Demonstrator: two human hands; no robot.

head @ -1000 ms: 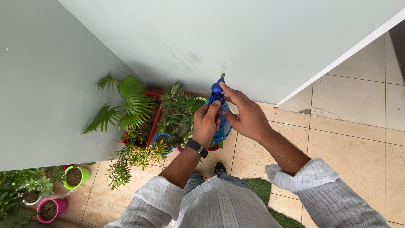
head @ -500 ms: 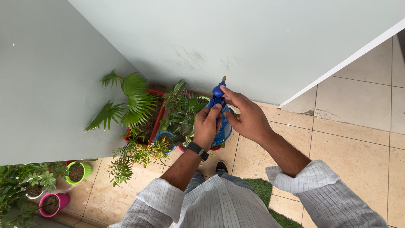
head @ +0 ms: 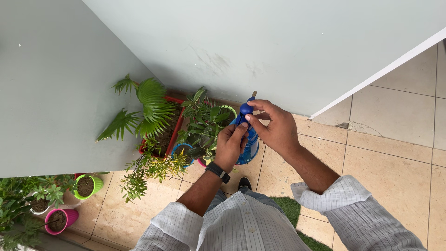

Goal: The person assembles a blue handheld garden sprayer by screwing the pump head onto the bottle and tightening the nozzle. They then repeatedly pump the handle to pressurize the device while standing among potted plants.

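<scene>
**Both hands on the sprayer, above the pots**

The blue sprayer [head: 249, 142] is in the air in front of the person, over the pots [head: 183, 151] that stand on the floor in the corner of the two walls. The left hand [head: 231, 145] closes around the upper part of the bottle, thumb up along the neck. The right hand [head: 274, 126] comes from the right side, its fingers [head: 254, 104] bent over the round blue knob [head: 246, 108] on top, pinching it between thumb and fingertips.

To do this step well, I judge that the left hand must keep the bottle firm and upright, so that only the knob moves, straight along its axis. The small brass nozzle [head: 254, 93] should point away from the face.

Both forearms are raised and meet in the middle. The left wrist, with a dark watch [head: 218, 171], is straight; the right wrist bends a little inward. The striped sleeves [head: 334, 197] are rolled up to near the elbows.
</scene>
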